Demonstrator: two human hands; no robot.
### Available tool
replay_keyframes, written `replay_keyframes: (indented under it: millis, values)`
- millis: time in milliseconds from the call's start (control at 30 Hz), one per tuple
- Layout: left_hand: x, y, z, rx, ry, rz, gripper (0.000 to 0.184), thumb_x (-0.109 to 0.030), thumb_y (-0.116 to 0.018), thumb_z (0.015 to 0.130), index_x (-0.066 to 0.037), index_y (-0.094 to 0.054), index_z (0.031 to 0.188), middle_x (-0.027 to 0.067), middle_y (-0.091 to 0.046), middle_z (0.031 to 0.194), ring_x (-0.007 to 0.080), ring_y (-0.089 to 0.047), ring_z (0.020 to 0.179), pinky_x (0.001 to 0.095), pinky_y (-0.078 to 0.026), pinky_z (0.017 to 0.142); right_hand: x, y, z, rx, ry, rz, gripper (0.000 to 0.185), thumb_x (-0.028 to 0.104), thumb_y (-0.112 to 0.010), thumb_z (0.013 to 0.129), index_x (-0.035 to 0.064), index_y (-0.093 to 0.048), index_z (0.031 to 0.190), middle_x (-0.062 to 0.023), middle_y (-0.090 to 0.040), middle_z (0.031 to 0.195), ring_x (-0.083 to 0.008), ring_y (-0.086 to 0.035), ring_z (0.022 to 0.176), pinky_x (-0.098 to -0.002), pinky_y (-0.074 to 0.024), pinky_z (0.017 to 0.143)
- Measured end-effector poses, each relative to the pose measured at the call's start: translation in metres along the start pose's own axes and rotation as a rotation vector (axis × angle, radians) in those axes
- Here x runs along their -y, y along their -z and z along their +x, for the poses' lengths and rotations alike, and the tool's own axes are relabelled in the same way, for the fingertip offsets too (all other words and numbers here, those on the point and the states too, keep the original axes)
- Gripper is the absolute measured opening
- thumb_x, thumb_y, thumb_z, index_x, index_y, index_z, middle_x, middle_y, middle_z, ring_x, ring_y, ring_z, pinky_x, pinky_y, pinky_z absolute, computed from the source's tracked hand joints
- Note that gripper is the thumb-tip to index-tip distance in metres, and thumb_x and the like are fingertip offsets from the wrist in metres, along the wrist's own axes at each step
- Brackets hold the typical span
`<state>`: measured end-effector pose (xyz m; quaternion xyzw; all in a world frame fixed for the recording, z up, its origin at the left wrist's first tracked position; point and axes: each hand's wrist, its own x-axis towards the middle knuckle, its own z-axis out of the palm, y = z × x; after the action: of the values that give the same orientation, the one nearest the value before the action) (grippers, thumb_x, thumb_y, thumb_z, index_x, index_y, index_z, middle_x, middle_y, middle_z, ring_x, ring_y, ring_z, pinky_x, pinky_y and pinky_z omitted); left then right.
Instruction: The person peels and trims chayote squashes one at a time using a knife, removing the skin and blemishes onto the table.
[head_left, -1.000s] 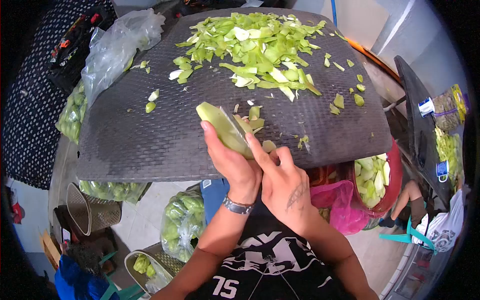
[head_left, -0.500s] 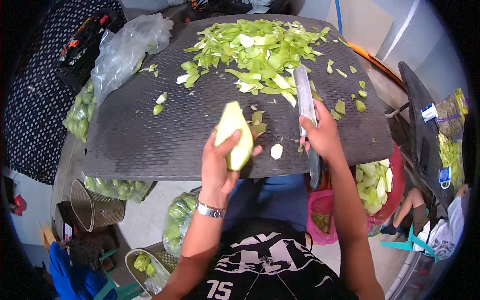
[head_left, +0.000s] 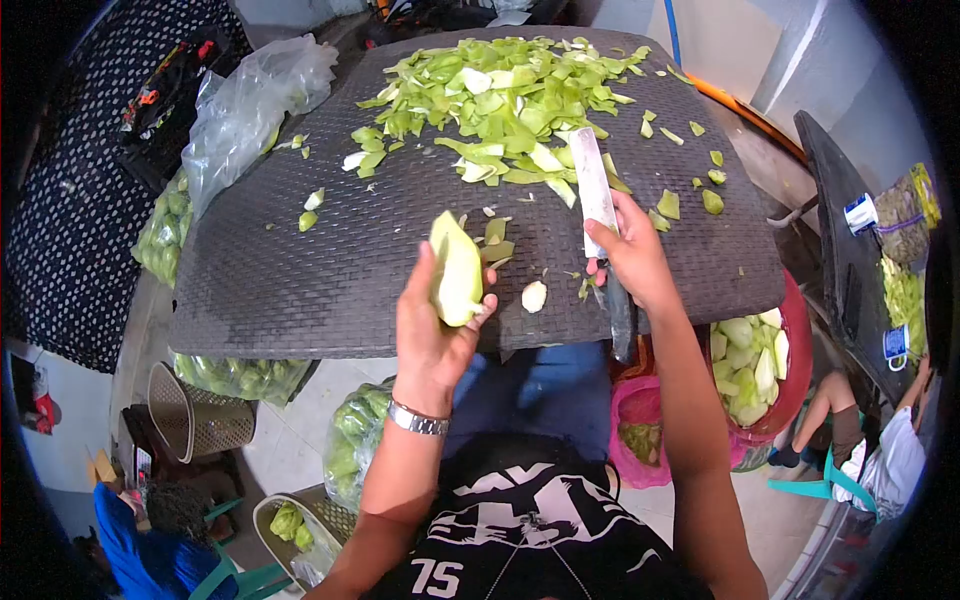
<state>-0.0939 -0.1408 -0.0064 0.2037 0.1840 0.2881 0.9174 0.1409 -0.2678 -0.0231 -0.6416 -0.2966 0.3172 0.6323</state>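
Note:
My left hand [head_left: 437, 315] holds a peeled pale green vegetable [head_left: 456, 272] upright over the near edge of the dark woven table [head_left: 300, 290]. In my right hand [head_left: 632, 255] is a knife [head_left: 594, 185], its wide blade pointing away from me and its dark handle toward me. A small whitish cut piece [head_left: 534, 297] lies on the table between my hands. Some green peel bits [head_left: 494, 243] rest just beyond the vegetable. Farther back spreads a big heap of green peelings [head_left: 500, 95].
A clear plastic bag [head_left: 250, 105] lies at the table's left. Below right stands a red basin [head_left: 795, 350] of peeled pieces beside a pink bag [head_left: 640, 465]. Bags of green vegetables [head_left: 355, 440] and baskets [head_left: 205, 420] are below left. People sit at both lower sides.
The knife has left the vegetable and moved right in my right hand. My left hand has tipped the vegetable upright, and a whitish piece now lies on the table.

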Motion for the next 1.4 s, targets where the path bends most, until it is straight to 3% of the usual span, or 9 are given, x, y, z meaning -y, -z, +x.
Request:
replay_keyframes:
  millis: [133,333,533,733,900,1033,1133,1233,1400]
  values:
    - [-0.001,-0.005,-0.005,-0.117,-0.092,0.029,0.042,-0.023,-0.055,0.105,0.002,-0.050,0.139,0.0214,-0.062,0.132,0.0402,-0.063,0.121,0.0567,-0.052,0.106,0.010,-0.008,-0.003,-0.045,-0.027,-0.168,0.041,0.009,-0.066,0.100,-0.0022,-0.052,0.137,-0.0133,-0.070,0.092,-0.0168,-0.069,0.064,-0.0312,-0.0529,0.047]
    - [-0.001,-0.002,0.005,-0.151,-0.224,0.050,0.041,-0.018,-0.055,0.105,0.001,-0.049,0.141,0.0159,-0.061,0.137,0.0335,-0.060,0.128,0.0533,-0.048,0.111,0.025,-0.023,0.004,-0.021,0.080,-0.749,0.048,0.017,-0.073,0.094,0.0005,-0.060,0.136,-0.0234,-0.074,0.098,-0.0289,-0.073,0.065,-0.0421,-0.0589,0.069]
    - [-0.005,-0.006,-0.003,-0.119,-0.257,0.183,0.042,-0.005,-0.058,0.101,-0.002,-0.051,0.142,0.0125,-0.062,0.137,0.0282,-0.061,0.126,0.0458,-0.049,0.110,0.041,-0.031,0.003,-0.023,0.206,-1.076,0.041,0.018,-0.076,0.090,0.0020,-0.066,0.126,-0.0238,-0.073,0.099,-0.0441,-0.070,0.093,-0.0513,-0.0552,0.088]
    - [-0.005,-0.006,-0.008,-0.111,-0.263,0.137,0.042,-0.001,-0.057,0.100,-0.001,-0.051,0.141,0.0129,-0.063,0.134,0.0276,-0.064,0.122,0.0447,-0.050,0.109,0.030,-0.031,-0.001,-0.344,0.811,-1.168,0.028,0.025,-0.076,0.091,0.0055,-0.071,0.110,-0.0162,-0.069,0.083,-0.0391,-0.070,0.077,-0.0487,-0.0569,0.079]
    - [0.006,0.004,-0.006,-0.150,-0.277,0.214,0.038,-0.003,-0.057,0.103,0.000,-0.051,0.140,0.0130,-0.064,0.131,0.0286,-0.064,0.121,0.0444,-0.052,0.106,0.059,-0.092,-0.070,0.147,0.357,-0.635,0.025,0.024,-0.075,0.093,0.0026,-0.070,0.081,-0.0157,-0.067,0.078,-0.0348,-0.069,0.070,-0.0475,-0.0546,0.066]
    - [0.010,0.009,-0.018,-0.140,-0.363,0.268,0.037,-0.006,-0.057,0.104,-0.001,-0.050,0.140,0.0134,-0.064,0.129,0.0293,-0.065,0.119,0.0500,-0.055,0.103,0.030,-0.109,-0.077,0.017,0.431,-0.561,0.026,0.019,-0.077,0.091,0.0030,-0.065,0.076,-0.0156,-0.064,0.074,-0.0338,-0.066,0.065,-0.0429,-0.0496,0.058]
    - [-0.022,0.009,-0.040,-0.172,-0.352,0.347,0.033,-0.005,-0.057,0.104,-0.002,-0.047,0.136,0.0153,-0.063,0.126,0.0311,-0.069,0.111,0.0569,-0.066,0.084,0.036,-0.094,-0.072,-0.092,0.420,-0.583,0.026,0.019,-0.079,0.090,0.0043,-0.064,0.074,-0.0144,-0.062,0.070,-0.0341,-0.064,0.060,-0.0433,-0.0473,0.055]
    - [-0.066,0.027,-0.069,0.057,-0.164,0.569,0.050,-0.006,-0.065,0.100,-0.002,-0.042,0.144,0.0193,-0.067,0.119,0.0333,-0.074,0.095,0.0454,-0.069,0.063,0.039,-0.056,-0.046,-0.209,0.535,-0.789,0.014,0.019,-0.078,0.091,0.0059,-0.074,0.093,-0.0157,-0.068,0.087,-0.0344,-0.069,0.075,-0.0413,-0.0529,0.062]
    - [-0.071,0.054,-0.088,0.354,0.485,1.171,0.052,-0.014,-0.072,0.099,-0.004,-0.048,0.145,0.0078,-0.070,0.104,0.0145,-0.071,0.079,0.0289,-0.062,0.060,0.052,-0.032,-0.044,-0.175,0.445,-0.577,0.026,0.009,-0.074,0.092,0.0044,-0.076,0.118,-0.0123,-0.071,0.101,-0.0255,-0.070,0.078,-0.0327,-0.0554,0.066]
